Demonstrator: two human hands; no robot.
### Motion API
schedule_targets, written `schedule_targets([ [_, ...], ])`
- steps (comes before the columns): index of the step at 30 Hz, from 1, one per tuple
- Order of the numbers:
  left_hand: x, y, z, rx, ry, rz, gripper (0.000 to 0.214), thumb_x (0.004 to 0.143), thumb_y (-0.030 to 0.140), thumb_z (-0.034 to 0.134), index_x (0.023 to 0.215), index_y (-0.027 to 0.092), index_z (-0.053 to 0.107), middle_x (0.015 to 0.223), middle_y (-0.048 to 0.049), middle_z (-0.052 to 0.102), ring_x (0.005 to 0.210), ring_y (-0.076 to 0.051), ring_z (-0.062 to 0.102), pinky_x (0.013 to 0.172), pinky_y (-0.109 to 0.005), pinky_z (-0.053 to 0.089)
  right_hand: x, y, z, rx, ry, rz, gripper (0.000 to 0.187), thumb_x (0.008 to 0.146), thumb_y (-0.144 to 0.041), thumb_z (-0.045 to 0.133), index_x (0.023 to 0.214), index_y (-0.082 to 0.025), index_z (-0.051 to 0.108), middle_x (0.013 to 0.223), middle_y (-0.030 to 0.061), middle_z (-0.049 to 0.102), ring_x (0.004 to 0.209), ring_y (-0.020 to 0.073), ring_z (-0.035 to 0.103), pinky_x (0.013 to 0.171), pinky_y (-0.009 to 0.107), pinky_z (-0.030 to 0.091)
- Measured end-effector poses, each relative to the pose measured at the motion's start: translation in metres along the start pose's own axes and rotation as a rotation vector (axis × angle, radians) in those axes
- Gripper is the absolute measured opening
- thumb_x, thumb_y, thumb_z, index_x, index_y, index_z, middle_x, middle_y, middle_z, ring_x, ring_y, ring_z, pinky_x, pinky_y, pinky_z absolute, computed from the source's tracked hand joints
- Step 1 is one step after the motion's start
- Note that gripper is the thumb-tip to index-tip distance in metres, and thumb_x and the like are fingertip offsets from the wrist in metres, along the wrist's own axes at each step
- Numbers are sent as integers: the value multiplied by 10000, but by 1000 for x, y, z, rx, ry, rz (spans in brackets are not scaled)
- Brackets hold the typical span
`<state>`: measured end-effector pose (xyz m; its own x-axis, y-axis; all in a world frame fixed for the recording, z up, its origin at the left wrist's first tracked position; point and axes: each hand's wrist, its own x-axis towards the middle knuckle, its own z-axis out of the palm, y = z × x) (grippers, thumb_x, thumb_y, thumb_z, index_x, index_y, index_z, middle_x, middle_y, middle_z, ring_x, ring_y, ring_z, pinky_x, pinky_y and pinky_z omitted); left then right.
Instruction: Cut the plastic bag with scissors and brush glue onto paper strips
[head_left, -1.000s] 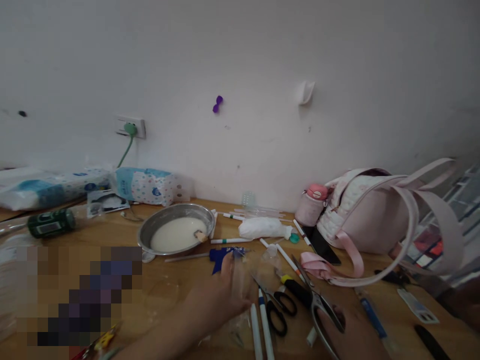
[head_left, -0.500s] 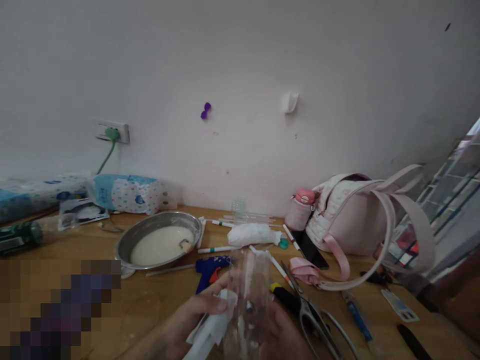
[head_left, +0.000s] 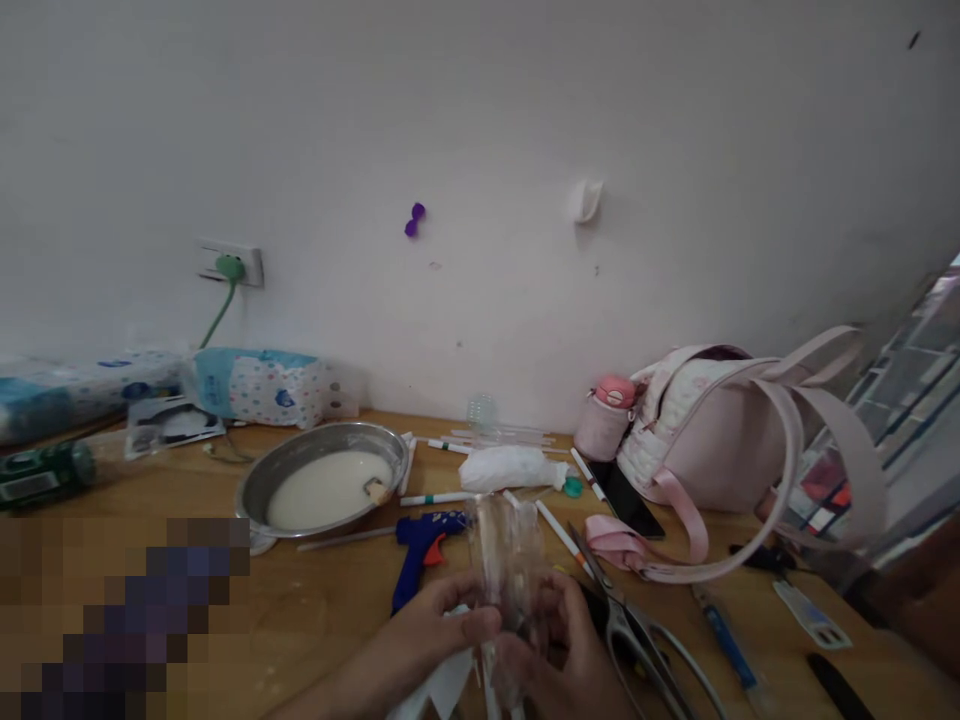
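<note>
Both of my hands were low at the near edge of the table (head_left: 322, 620), closed on the same thing. My left hand (head_left: 439, 630) had its thumb and fingers pinched shut on the lower left side of the clear plastic piece (head_left: 510, 555). My right hand (head_left: 566, 655) was curled around its lower right side, fingers folded in tight with no gap showing. The plastic stood roughly upright between them, lifted clear of the wood, and its top reached up in front of the pens behind it. It was see-through and a bit blurred, so I could not tell its exact shape. A white sheet (head_left: 446, 690) poked out beneath my left hand; whether I gripped it too, I could not tell.

Just beyond my left fingers lay the blue glue gun (head_left: 420, 540), flat on the table. Past that sat the metal bowl (head_left: 300, 448) with pale milky liquid in it. To the right of my right hand lay the big scissors (head_left: 622, 615), very close to my knuckles. Farther back a white wad (head_left: 510, 468) rested among scattered pens. The pink bag (head_left: 720, 430) slumped at the right against the wall, with a small pink bottle (head_left: 604, 420) just beside it.
</note>
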<state>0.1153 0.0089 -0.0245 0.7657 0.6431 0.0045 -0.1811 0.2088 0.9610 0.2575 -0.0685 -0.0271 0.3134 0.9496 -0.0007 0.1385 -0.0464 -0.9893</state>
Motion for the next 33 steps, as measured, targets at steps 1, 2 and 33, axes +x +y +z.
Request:
schedule_targets([
  [1, 0, 0, 0, -59, -3, -28, 443, 671, 491, 689, 989, 184, 705, 960, -75, 728, 947, -292, 616, 882, -391, 409, 0, 1, 1, -3, -10, -1, 620, 593, -431, 668, 1095, -185, 400, 955, 108, 645, 801, 250, 618, 717, 370, 471],
  [2, 0, -1, 0, -107, 3, -50, 415, 666, 463, 699, 968, 179, 711, 952, -78, 730, 944, -292, 621, 874, -388, 416, 0, 2, 1, -6, -10, 3, 632, 582, -381, 668, 1113, -187, 385, 976, 110, 640, 820, 249, 617, 718, 360, 467],
  [33, -40, 56, -30, 270, 333, -28, 761, 360, 697, 713, 948, 216, 679, 981, -59, 739, 951, -360, 630, 849, -433, 488, 1, 13, -8, 227, -29, 15, 215, 687, -368, 665, 792, -184, 627, 777, 29, 646, 758, 183, 588, 690, 282, 429],
])
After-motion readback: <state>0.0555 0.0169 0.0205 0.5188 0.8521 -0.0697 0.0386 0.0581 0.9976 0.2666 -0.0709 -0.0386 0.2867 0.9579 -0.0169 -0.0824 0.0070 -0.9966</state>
